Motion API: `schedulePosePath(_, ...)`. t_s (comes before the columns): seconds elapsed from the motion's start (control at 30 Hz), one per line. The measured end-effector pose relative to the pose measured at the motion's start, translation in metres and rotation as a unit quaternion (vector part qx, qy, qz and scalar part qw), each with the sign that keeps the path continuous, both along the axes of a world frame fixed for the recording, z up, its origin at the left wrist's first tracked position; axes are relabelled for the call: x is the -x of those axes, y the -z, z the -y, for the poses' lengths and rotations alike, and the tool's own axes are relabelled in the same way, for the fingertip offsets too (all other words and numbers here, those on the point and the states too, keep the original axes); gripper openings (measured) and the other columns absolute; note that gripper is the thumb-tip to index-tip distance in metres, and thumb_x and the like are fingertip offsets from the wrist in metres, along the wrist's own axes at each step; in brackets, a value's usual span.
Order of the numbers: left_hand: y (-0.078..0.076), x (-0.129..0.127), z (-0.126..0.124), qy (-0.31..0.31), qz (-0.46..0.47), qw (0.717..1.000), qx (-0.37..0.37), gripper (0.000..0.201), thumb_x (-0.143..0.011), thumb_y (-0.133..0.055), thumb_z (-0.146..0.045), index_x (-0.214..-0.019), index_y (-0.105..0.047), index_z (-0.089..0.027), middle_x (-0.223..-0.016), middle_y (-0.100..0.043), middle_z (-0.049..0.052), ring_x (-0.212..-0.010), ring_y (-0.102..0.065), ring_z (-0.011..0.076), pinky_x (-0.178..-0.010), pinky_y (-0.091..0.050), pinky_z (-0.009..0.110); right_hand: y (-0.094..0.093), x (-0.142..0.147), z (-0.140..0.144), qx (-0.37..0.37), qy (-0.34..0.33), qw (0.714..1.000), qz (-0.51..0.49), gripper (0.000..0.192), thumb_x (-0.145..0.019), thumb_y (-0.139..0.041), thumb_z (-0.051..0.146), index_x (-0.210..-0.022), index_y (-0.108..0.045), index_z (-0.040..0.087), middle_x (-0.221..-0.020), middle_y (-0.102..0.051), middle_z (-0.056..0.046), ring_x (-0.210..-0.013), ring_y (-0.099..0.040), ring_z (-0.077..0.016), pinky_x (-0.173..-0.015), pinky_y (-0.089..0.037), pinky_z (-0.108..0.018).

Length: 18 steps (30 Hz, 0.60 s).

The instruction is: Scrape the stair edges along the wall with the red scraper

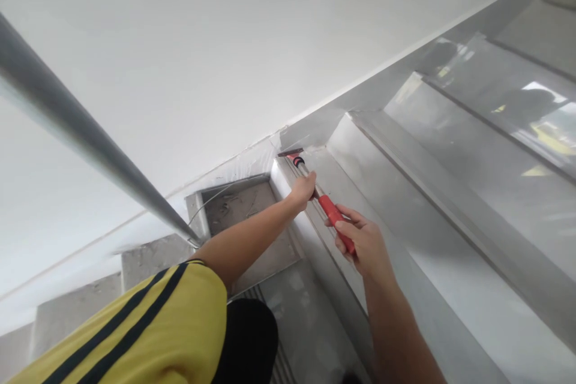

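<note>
Tool: scraper point(315, 189), red grip, metal shaft, flat blade at the far end.
Left hand point(302, 190): closed around the shaft, just behind the blade end.
Right hand point(364, 240): fingers curled around the red grip, thumb on top; a firm hold.
Blade position: pressed flat at the inner corner of the step point(387, 192), where the tread meets the wall point(202, 60) (contact looks full, though the blade is small in view).
Step surface: glossy, pale and reflective on the treads to the right of the tool.
Lower steps point(238, 204): dull grey, with loose debris and a thin wire or strip lying on them.
Progress (judgement): the glossy treads look finished or still film-covered, I cannot tell which; the corner under the blade is the spot in hand; the grey steps below appear unworked, so much seems left.
Rail point(90, 138): metal handrail crossing the left of the view, clear of both hands.
Clothing: yellow sleeve point(148, 324) with dark stripes, low in view.
</note>
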<state>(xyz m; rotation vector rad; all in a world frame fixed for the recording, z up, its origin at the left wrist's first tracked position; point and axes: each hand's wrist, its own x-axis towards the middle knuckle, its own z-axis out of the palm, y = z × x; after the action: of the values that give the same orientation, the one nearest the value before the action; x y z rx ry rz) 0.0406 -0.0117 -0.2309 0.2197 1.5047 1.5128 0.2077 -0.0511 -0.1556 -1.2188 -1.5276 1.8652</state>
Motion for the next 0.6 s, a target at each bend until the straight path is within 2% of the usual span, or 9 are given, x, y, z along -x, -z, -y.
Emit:
schedulePosePath(0.17, -0.005, -0.002, 0.001, -0.010, -0.005, 1.000, 0.003, 0.035, -0.085, -0.044, -0.036, -0.056, -0.045, -0.016, -0.045, -0.043, 0.002, -0.038, -0.040, 0.0111, -0.042, -0.031, 0.024, 0.003, -0.001, -0.001, -0.004, -0.006, 1.000, -0.007, 0.064, -0.065, -0.065, 0.032, -0.125, -0.055, 0.011, -0.086, -0.068, -0.007, -0.036, -0.043, -0.0051, -0.027, -0.025, -0.017)
schedulePosePath(0.43, -0.002, 0.000, -0.003, -0.027, 0.013, 0.999, -0.020, 0.032, -0.084, -0.047, -0.037, -0.059, -0.047, -0.016, -0.048, -0.045, 0.001, -0.040, -0.043, 0.0109, -0.043, -0.034, 0.023, 0.002, 0.002, -0.002, -0.068, -0.029, 0.997, 0.027, 0.060, -0.067, -0.061, 0.030, -0.123, -0.056, 0.010, -0.084, -0.067, -0.006, -0.035, -0.042, -0.0050, -0.029, -0.025, -0.018)
schedulePosePath(0.6, 0.002, 0.003, 0.002, -0.031, 0.046, 0.997, -0.051, 0.029, -0.084, -0.047, -0.037, -0.064, -0.047, -0.016, -0.052, -0.048, 0.002, -0.043, -0.045, 0.0117, -0.045, -0.038, 0.024, -0.005, 0.012, 0.006, -0.128, -0.050, 0.986, 0.091, 0.056, -0.068, -0.056, 0.028, -0.121, -0.059, 0.009, -0.075, -0.066, -0.004, -0.034, -0.043, -0.0053, -0.031, -0.027, -0.019)
